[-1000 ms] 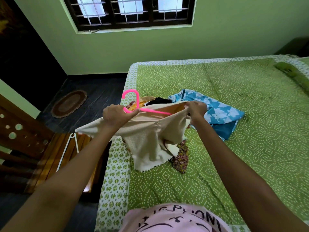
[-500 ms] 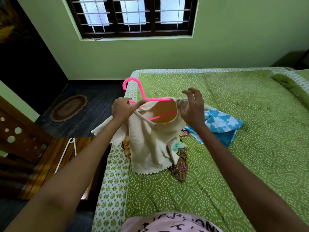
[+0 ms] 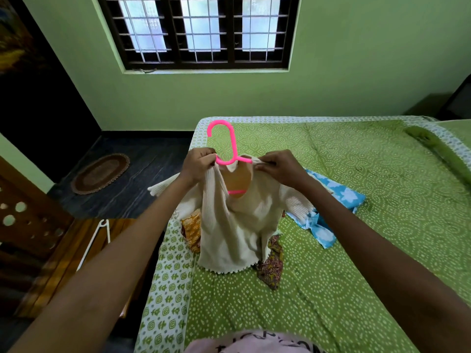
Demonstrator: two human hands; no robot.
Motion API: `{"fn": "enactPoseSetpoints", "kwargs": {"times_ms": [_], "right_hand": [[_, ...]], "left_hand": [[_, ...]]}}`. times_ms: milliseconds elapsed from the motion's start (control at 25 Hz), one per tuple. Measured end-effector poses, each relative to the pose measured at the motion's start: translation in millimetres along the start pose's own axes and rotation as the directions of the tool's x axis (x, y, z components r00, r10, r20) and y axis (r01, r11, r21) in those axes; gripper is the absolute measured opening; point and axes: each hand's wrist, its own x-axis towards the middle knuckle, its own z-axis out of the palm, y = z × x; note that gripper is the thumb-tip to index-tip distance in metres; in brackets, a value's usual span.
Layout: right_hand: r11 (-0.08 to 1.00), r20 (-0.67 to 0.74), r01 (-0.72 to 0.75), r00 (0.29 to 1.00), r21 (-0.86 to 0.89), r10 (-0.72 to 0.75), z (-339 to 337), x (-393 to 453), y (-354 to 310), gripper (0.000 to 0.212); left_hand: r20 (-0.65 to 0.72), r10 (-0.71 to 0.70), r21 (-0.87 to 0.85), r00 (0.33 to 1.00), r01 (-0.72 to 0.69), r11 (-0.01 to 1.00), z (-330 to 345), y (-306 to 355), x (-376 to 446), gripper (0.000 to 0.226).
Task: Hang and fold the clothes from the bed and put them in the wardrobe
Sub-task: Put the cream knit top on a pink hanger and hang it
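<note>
A cream ribbed top (image 3: 229,225) hangs on a pink plastic hanger (image 3: 224,143) above the left part of the bed (image 3: 356,250). My left hand (image 3: 198,161) grips the top's left shoulder together with the hanger's arm. My right hand (image 3: 277,166) pinches the right shoulder over the hanger's other end. The hook stands upright above both hands. The top's hem brushes the green bedspread. Behind and below it lie a blue and white printed cloth (image 3: 334,200), an orange patterned garment (image 3: 192,225) and a dark patterned one (image 3: 272,266).
A white hanger (image 3: 96,240) leans on a wooden piece at the bed's left. An oval mat (image 3: 100,173) lies on the dark floor. A barred window (image 3: 198,31) sits in the green wall. A green pillow (image 3: 438,149) lies far right.
Both hands have lifted the top and hanger higher and upright. My right hand went from fingers spread near the collar to pinching the right shoulder. The view tilted upward.
</note>
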Motion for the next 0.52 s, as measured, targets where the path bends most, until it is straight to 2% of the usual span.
{"fn": "enactPoseSetpoints", "kwargs": {"times_ms": [80, 160, 320, 440, 520], "right_hand": [[0.999, -0.052, -0.023, 0.998, 0.031, 0.025, -5.9, 0.4, 2.0, 0.026], [0.993, -0.107, -0.075, 0.991, 0.09, 0.085, -17.0, -2.7, 8.6, 0.028], [0.977, -0.078, -0.136, 0.986, 0.164, 0.15, -34.4, -8.9, 15.3, 0.024], [0.956, -0.071, -0.166, 0.98, 0.24, 0.188, -48.0, -12.4, 22.5, 0.031], [0.935, -0.056, -0.185, 0.976, 0.303, 0.212, -53.9, -14.8, 24.6, 0.027]], "left_hand": [[0.073, 0.01, -0.035, 0.997, -0.008, 0.999, -5.8, 1.4, 2.6, 0.006], [0.107, 0.027, -0.014, 0.994, -0.026, 1.0, -19.7, -0.5, 4.5, 0.017], [0.018, 0.056, 0.088, 0.998, -0.057, 0.994, -36.7, 0.3, 4.4, 0.025], [-0.076, 0.086, 0.156, 0.993, -0.073, 0.985, -48.5, -7.4, 6.0, 0.021], [-0.02, 0.092, 0.248, 0.996, -0.085, 0.965, -51.9, -4.3, 8.4, 0.02]]}}
